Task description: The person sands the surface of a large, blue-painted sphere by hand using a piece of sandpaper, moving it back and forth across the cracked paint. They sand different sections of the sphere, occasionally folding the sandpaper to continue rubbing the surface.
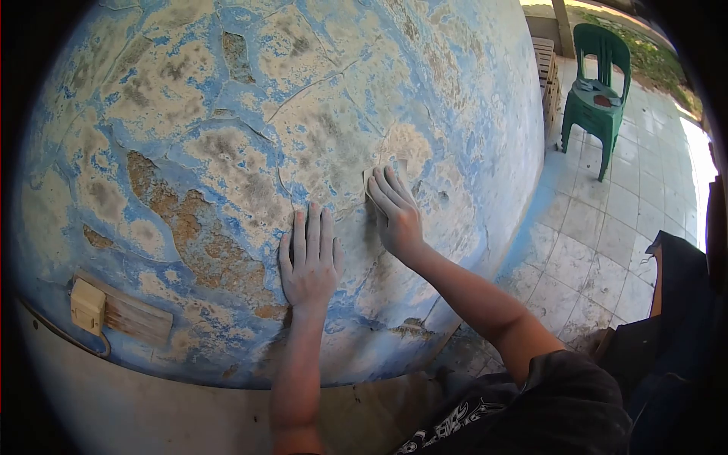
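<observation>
My left hand (309, 262) lies flat against the wall (318, 129), its fingers stretched upward and slightly apart, with nothing held. To its right and a little higher, my right hand (396, 216) presses a small pale sheet of sandpaper (367, 179) to the wall. Only the sheet's edges show past the fingers, which are held close together. Both hands are coated in pale dust. Around them the blue and cream paint is peeling and cracked, and a patch of bare, rough plaster (201, 235) shows left of my left hand.
Low on the left, an electrical box (88, 306) on a wooden board (136, 318) has a cable. A green plastic chair (597, 98) with small items on its seat stands on the tiled floor (584, 250) at right. Wooden slats (547, 76) lean behind the wall's edge.
</observation>
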### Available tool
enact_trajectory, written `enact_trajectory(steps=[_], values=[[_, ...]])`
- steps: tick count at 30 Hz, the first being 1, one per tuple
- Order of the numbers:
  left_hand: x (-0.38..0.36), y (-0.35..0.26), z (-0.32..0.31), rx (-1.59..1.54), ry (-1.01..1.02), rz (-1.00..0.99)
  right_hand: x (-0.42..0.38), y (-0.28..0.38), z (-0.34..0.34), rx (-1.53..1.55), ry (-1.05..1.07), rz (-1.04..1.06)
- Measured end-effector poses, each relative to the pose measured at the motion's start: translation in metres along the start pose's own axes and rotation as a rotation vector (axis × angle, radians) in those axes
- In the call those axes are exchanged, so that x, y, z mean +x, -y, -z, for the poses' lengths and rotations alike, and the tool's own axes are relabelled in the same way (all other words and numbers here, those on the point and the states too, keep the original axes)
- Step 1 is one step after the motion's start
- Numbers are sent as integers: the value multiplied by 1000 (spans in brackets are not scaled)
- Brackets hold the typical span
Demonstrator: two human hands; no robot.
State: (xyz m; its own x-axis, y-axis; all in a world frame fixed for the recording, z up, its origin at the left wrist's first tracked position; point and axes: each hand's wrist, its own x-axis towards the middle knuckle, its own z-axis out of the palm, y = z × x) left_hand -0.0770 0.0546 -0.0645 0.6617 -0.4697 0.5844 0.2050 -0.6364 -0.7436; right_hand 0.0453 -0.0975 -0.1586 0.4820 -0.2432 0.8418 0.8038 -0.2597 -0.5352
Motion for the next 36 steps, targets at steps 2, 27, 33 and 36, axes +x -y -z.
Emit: enact_trajectory(steps=[2,27,33,36], values=[[1,-1,-1,-3,5,3,-12,17,-3,25,-21,-63],[-9,20,9,-102,20,52,-9,4,0,-30,110,73],[-4,10,3,-3,38,37,-31,20,-1,47,153,114],[-5,9,2,28,22,36,-18,6,-4,-38,94,87]])
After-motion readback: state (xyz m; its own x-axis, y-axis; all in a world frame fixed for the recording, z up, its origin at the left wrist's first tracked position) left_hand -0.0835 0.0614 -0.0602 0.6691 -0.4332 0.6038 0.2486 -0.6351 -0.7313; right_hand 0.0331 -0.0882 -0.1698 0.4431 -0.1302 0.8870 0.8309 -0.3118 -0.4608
